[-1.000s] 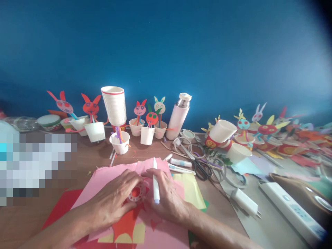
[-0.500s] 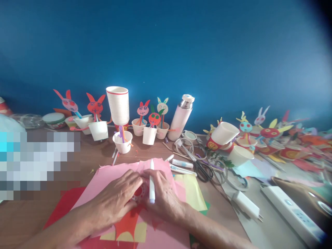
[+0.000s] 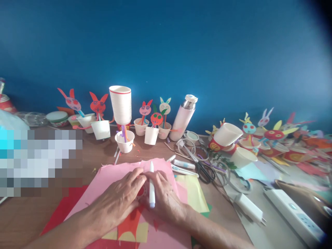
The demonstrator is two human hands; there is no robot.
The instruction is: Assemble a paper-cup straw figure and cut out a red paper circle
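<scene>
My left hand (image 3: 120, 195) and my right hand (image 3: 168, 199) meet over a stack of pink paper (image 3: 106, 174). Between them is a small pink paper piece (image 3: 140, 193) with a red circle on it, partly covered by my fingers. The left fingers are bent and closed over this piece. A white marker (image 3: 151, 188) rests upright along my right hand, held by the thumb side, its pale lilac end towards me. Below my hands lie an orange-red scrap (image 3: 128, 224) with curved cut edges and a yellow scrap (image 3: 142, 233).
Behind stand paper cups with rabbit-faced figures (image 3: 98, 106), a tall cup stack (image 3: 120, 105) and a pale thermos (image 3: 183, 117). Black-handled scissors (image 3: 206, 173), markers (image 3: 184, 164) and cables lie right of the paper. A power strip (image 3: 293, 214) and charger (image 3: 250, 209) are farther right.
The whole view has shifted slightly, so things appear a little farther right. My fingers have moved slightly over the pink piece, and less of its red circle shows. The marker stays in my right hand.
</scene>
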